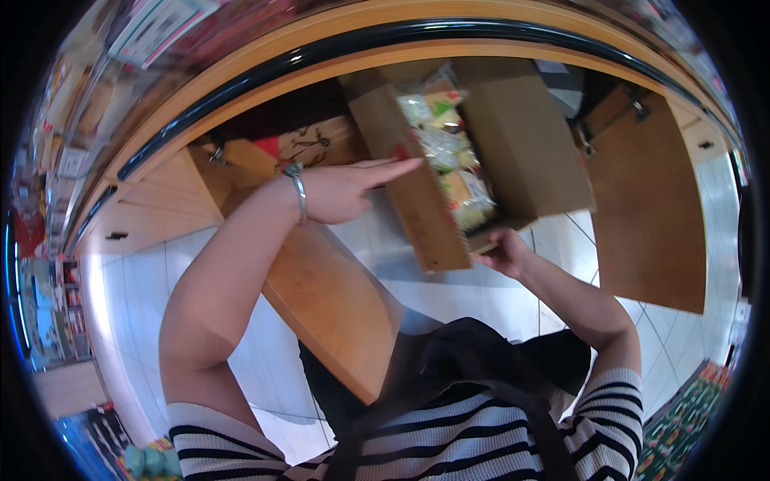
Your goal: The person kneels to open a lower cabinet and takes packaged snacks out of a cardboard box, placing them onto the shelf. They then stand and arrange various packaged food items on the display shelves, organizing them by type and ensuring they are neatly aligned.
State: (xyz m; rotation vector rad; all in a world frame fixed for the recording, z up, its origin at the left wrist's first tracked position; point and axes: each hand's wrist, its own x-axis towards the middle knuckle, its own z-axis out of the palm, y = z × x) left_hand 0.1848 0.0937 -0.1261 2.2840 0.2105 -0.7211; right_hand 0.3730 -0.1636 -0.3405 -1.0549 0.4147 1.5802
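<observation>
An open cardboard box (526, 138) juts out of a low cabinet before me, tilted in the view. Inside it lie several clear plastic packets of food (448, 150). My right hand (508, 255) has its fingers curled on the near end of the box, by the front flap. My left hand (340, 189), with a bracelet (299, 192) at its wrist, reaches across to the box's left flap (421, 204). Its extended fingers overlap that flap in the view; the thumb side hangs apart from it, and nothing is held there.
Wooden cabinet doors stand swung out on the left (337, 306) and right (649, 198). Above the opening runs a counter edge with a black rail (433, 27). Another carton (319, 144) sits inside the cabinet, left of the box. White floor tiles (571, 234) lie below.
</observation>
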